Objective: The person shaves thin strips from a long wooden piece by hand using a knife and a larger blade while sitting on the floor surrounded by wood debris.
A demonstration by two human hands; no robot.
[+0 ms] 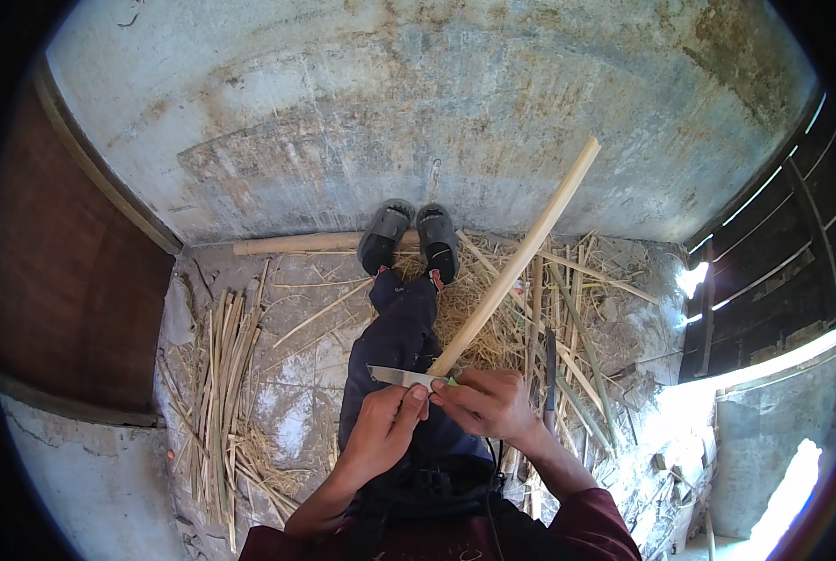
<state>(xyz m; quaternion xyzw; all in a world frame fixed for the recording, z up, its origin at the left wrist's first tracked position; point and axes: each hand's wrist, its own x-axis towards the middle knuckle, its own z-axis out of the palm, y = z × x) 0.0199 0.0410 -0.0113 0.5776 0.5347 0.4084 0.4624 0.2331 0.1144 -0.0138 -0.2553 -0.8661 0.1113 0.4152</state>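
A long pale split bamboo strip slants up and away to the right from in front of my lap. Its near end passes behind a knife blade and runs toward the fingers of my left hand. That hand is closed, its thumb pressed at the strip's end just below the blade. My right hand is closed round the knife's handle, of which a little green shows. The blade points left, lying across the strip. How the left fingers wrap the end is partly hidden.
Thin bamboo strips lie bundled on the floor at left. Shavings and more sticks lie at right, with a dark long-bladed tool. A pole lies along the wall by my shoes.
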